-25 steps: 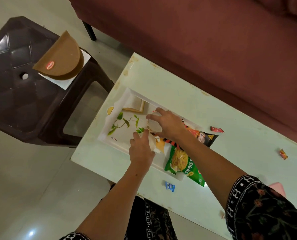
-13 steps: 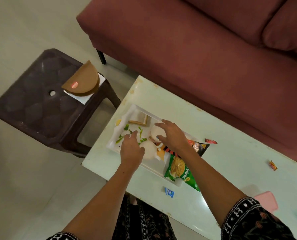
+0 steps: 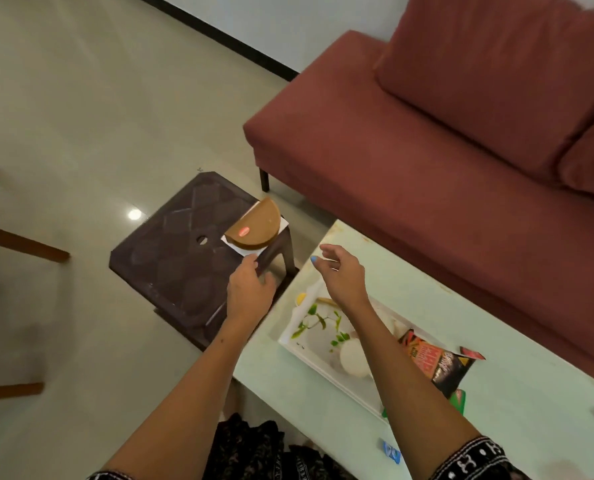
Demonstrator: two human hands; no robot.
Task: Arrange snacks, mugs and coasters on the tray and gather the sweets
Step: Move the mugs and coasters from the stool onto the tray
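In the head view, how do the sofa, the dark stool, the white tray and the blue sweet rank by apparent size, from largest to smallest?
1. sofa
2. dark stool
3. white tray, partly hidden by the right arm
4. blue sweet

The order is clear, though nearness to the camera varies.

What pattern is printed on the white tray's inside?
Green leafy sprigs on white, on the tray floor; the head view shows it.
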